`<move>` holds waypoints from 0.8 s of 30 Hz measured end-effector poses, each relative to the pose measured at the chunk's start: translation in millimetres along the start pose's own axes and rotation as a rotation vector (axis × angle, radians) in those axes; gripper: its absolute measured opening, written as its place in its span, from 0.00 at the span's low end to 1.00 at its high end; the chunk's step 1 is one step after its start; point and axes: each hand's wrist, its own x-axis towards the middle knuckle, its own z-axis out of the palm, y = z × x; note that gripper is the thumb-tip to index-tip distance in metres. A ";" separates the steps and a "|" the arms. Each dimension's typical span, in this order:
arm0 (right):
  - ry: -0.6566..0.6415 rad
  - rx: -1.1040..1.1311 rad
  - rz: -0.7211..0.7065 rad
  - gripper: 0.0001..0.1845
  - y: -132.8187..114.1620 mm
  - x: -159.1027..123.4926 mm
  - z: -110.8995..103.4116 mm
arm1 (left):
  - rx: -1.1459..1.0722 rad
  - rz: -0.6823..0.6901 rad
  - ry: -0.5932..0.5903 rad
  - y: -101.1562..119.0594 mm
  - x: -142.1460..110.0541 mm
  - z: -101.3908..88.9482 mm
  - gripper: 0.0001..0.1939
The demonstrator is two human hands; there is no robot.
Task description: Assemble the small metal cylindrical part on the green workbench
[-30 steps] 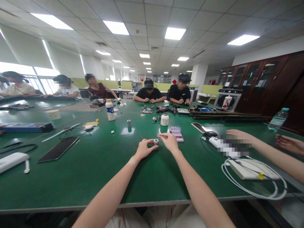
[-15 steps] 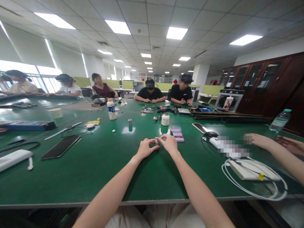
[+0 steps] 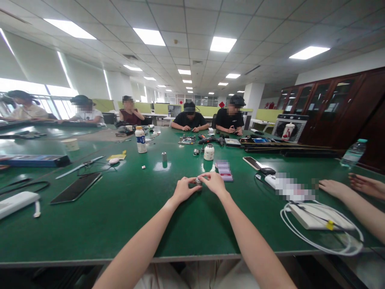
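Observation:
Upright on the green table stands a small grey metal cylinder (image 3: 198, 183), with a narrower piece at its top. My left hand (image 3: 184, 190) grips its side between thumb and fingers. From the right, my right hand (image 3: 214, 183) has its thumb and forefinger pinched together at the cylinder's top. Whatever small part may be between those fingertips is too small to make out. A second grey cylinder (image 3: 164, 156) stands farther back on the left, near a small white piece (image 3: 143, 167). Just behind my right hand lies a phone with a lit screen (image 3: 224, 170).
A white jar (image 3: 209, 152) and a blue-and-white bottle (image 3: 140, 139) stand farther back. On the right are a white power strip (image 3: 275, 182), a coiled white cable (image 3: 284, 224) and a co-worker's hands (image 3: 333, 188). A dark tablet (image 3: 76, 188) lies left. Other people sit across the table (image 3: 126, 228).
My right hand has come down and left, bringing its pinched fingertips to the cylinder's top. My left hand keeps its hold. The co-worker's near hand on the right has drawn back rightward.

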 end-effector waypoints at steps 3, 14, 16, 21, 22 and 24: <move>0.002 -0.033 -0.024 0.13 -3.9 -0.1 -0.5 | 0.004 0.014 -0.013 1.1 -0.1 -1.2 0.20; -0.192 0.033 0.175 0.09 51.3 9.6 -22.9 | 0.119 -0.090 0.061 1.8 -0.4 -1.6 0.20; -0.280 0.045 0.211 0.08 58.9 9.0 -21.8 | 0.115 -0.104 0.069 0.4 -0.1 -1.1 0.20; -0.153 0.059 0.205 0.16 67.1 11.3 -31.3 | 0.090 -0.117 0.083 1.0 -1.0 -1.6 0.19; -0.151 0.060 0.203 0.16 68.6 11.5 -32.8 | 0.091 -0.120 0.083 1.4 -1.2 -1.8 0.19; -0.189 0.077 0.203 0.15 71.1 10.7 -32.0 | 0.098 -0.126 0.083 1.8 -1.5 -2.0 0.19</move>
